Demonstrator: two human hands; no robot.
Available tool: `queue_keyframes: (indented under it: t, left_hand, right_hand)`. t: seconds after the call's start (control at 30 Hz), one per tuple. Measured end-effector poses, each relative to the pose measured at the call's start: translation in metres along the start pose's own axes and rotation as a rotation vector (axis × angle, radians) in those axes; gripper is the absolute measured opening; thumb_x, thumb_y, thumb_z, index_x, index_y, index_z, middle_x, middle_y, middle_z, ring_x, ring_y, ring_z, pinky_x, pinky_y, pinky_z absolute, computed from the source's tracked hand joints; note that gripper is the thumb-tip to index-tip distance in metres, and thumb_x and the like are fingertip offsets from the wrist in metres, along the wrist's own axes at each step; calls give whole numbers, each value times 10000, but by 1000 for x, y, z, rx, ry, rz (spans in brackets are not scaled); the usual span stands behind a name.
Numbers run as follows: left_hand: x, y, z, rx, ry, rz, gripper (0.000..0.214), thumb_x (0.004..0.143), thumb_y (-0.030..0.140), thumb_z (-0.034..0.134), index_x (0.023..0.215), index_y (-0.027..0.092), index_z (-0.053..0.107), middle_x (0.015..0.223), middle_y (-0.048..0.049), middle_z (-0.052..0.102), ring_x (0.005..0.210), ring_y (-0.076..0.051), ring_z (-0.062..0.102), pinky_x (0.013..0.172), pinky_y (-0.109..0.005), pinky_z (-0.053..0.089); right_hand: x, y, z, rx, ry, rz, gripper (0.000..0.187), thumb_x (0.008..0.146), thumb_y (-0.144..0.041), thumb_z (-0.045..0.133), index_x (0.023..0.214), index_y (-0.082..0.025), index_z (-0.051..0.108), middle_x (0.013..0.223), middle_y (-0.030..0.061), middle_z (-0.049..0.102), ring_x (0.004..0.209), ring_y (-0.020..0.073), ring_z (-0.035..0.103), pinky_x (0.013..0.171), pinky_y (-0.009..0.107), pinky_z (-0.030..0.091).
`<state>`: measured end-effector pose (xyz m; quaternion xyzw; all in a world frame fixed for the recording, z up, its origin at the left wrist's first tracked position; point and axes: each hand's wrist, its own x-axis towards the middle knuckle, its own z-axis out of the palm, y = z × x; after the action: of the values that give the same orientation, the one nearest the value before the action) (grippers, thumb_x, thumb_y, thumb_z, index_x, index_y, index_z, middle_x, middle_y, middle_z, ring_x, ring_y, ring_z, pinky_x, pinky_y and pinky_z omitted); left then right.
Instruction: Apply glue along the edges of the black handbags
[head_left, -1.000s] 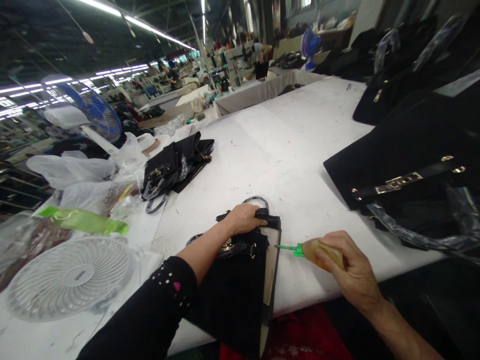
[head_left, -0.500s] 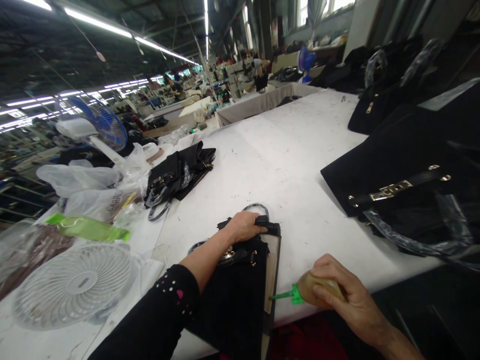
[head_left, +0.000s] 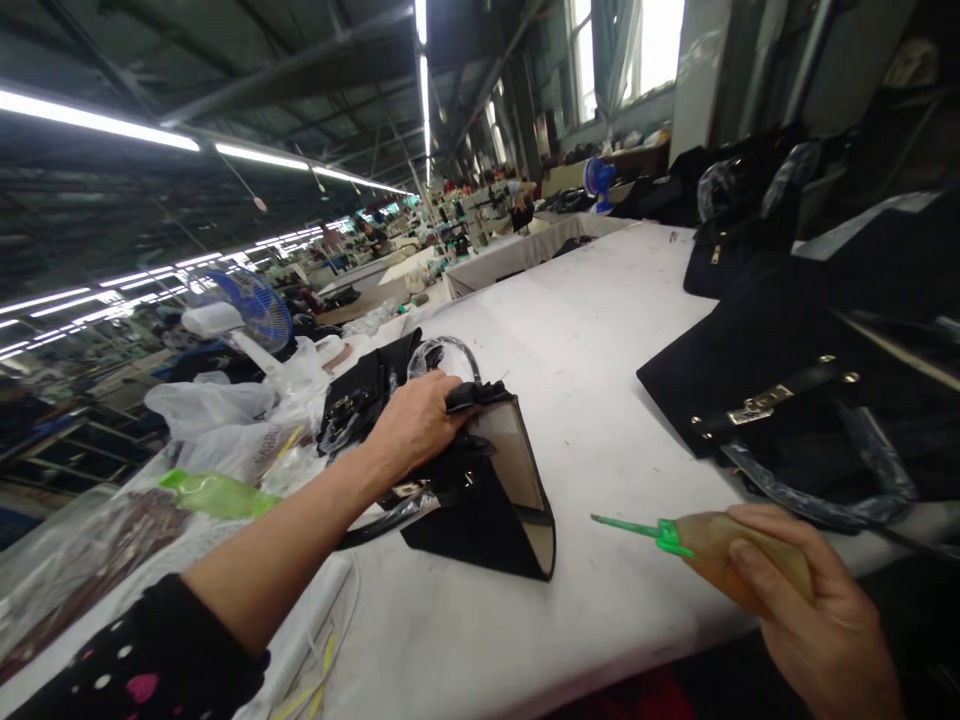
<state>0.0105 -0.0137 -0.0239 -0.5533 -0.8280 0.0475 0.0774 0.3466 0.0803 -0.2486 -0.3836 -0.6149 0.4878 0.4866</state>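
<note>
My left hand [head_left: 420, 420] is closed on the top edge of a black handbag [head_left: 469, 520] on the white table. Plastic wrap covers the bag's handles, and gold-coloured hardware shows on its front. Its side facing right is spread, with a beige inner surface visible. In my right hand [head_left: 817, 600] is a squeeze bottle [head_left: 727, 555] of amber liquid with a green nozzle. The nozzle points left toward the bag, and a gap of bare table separates its tip from the bag's edge.
More black handbags [head_left: 750, 370] lie along the right, and a black bag [head_left: 360, 385] sits behind the held one. A green plastic packet [head_left: 217, 495] and clear bags are at left. Beyond stand a blue fan [head_left: 255, 305] and sewing stations. The white table [head_left: 570, 350] stretches away ahead.
My left hand has lifted the handbag and moved it forward and left, its lower edge swung up onto the table. The bottle has drawn back from the bag's side edge. My view has shifted.
</note>
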Motion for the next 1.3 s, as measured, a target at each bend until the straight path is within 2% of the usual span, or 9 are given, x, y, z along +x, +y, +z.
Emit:
queue_keyframes:
  t: [0.07, 0.13, 0.27, 0.37, 0.47, 0.7, 0.93, 1.1, 1.3]
  left_hand:
    - [-6, 6, -5, 54, 12, 9, 257, 961, 393, 502, 868, 191, 630, 901, -63, 637, 804, -220, 627, 675, -309, 417]
    - [-15, 15, -3, 77, -35, 11, 220, 954, 366, 506, 876, 188, 607, 910, -63, 630, 799, -223, 631, 675, -313, 424]
    - [-28, 28, 6, 67, -138, 0, 125, 906, 319, 554, 918, 197, 579, 933, -56, 634, 832, -250, 652, 691, -324, 438]
    - [-32, 28, 14, 62, -141, -4, 116, 890, 300, 569, 946, 199, 573, 951, -56, 631, 843, -262, 654, 689, -332, 435]
    - [-33, 26, 22, 24, -116, -6, 106, 883, 289, 587, 932, 195, 579, 963, -57, 627, 862, -255, 648, 700, -328, 432]
    - [-32, 31, 36, -115, -107, 39, 81, 856, 282, 608, 824, 211, 588, 882, -29, 623, 829, -229, 635, 681, -311, 395]
    - [-34, 28, 40, -186, -75, 40, 68, 828, 248, 610, 780, 212, 576, 838, -21, 607, 788, -213, 617, 649, -301, 362]
    - [-43, 28, 44, -210, -69, 53, 85, 850, 262, 599, 792, 212, 564, 852, -24, 622, 808, -214, 618, 667, -298, 376]
    - [-48, 30, 46, -213, -70, 41, 94, 838, 252, 609, 780, 212, 548, 853, -23, 631, 801, -215, 615, 662, -304, 375]
  right_hand:
    - [2, -2, 2, 26, 0, 51, 296, 819, -509, 695, 1020, -294, 667, 1168, 45, 629, 1106, 343, 582, 1060, 583, 402]
    - [3, -6, 4, 15, -14, 43, 289, 814, -515, 697, 1002, -298, 669, 1138, 36, 632, 1074, 326, 590, 1022, 533, 437]
    - [9, -11, 13, -55, -99, -106, 211, 887, -468, 645, 1011, -297, 656, 1065, 26, 627, 978, 251, 614, 862, 376, 511]
    - [19, -8, 27, -61, -214, -251, 126, 945, -367, 608, 1045, -292, 624, 1019, 23, 600, 930, 204, 604, 796, 314, 515]
    - [35, 1, 48, -54, -301, -348, 115, 955, -304, 614, 1069, -291, 605, 998, 20, 572, 925, 190, 586, 810, 312, 503]
    - [72, 21, 88, -61, -456, -437, 146, 949, -317, 628, 1092, -287, 630, 1069, 41, 557, 983, 210, 593, 844, 360, 487]
    - [72, 18, 87, -85, -658, -414, 89, 954, -350, 615, 979, -268, 640, 894, 6, 576, 813, 178, 599, 729, 320, 495]
    - [73, 19, 85, -90, -613, -386, 122, 980, -345, 567, 1055, -259, 609, 967, 30, 554, 901, 200, 578, 817, 359, 464]
    - [76, 20, 90, -79, -695, -362, 137, 967, -385, 586, 993, -260, 635, 917, 17, 550, 844, 185, 579, 771, 332, 467]
